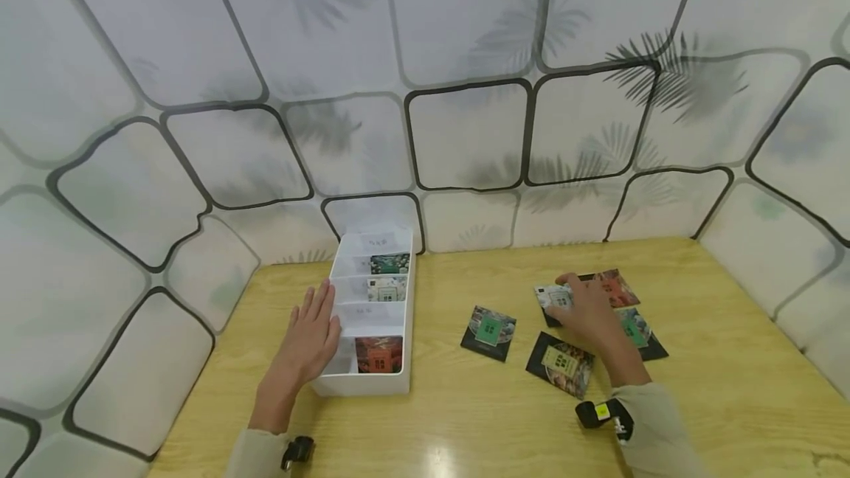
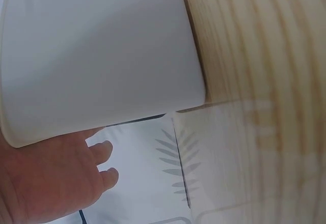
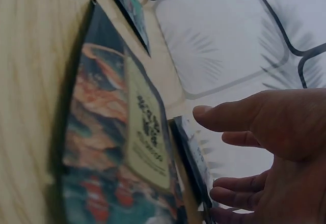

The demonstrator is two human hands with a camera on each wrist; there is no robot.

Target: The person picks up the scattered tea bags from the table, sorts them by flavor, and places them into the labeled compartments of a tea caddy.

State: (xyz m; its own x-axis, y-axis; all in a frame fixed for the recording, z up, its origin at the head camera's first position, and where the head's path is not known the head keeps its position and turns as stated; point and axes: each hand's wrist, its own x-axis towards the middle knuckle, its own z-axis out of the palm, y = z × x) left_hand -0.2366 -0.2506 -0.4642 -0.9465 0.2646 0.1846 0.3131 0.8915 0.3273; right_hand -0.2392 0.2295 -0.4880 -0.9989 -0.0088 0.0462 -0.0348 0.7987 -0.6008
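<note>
My left hand (image 1: 307,338) lies with straight fingers along the left wall of a white divided box (image 1: 361,385). The left wrist view shows the box's smooth side with the hand (image 2: 51,178) at its edge. Inside the box stand a red packet (image 1: 380,354), a white packet (image 1: 387,289) and a dark green packet (image 1: 389,264), in separate compartments. My right hand (image 1: 587,310) is over a flat white-faced packet (image 1: 551,295) on the table. In the right wrist view its thumb and fingers are spread apart; whether the fingertips touch the packet cannot be told.
Around the right hand lie a yellow-labelled packet (image 1: 561,364), a red-labelled packet (image 1: 617,288) and a green-labelled packet (image 1: 637,332). Another green-labelled packet (image 1: 488,333) lies nearer the box. A patterned cloth wall (image 1: 471,139) rises behind the wooden table (image 1: 451,411).
</note>
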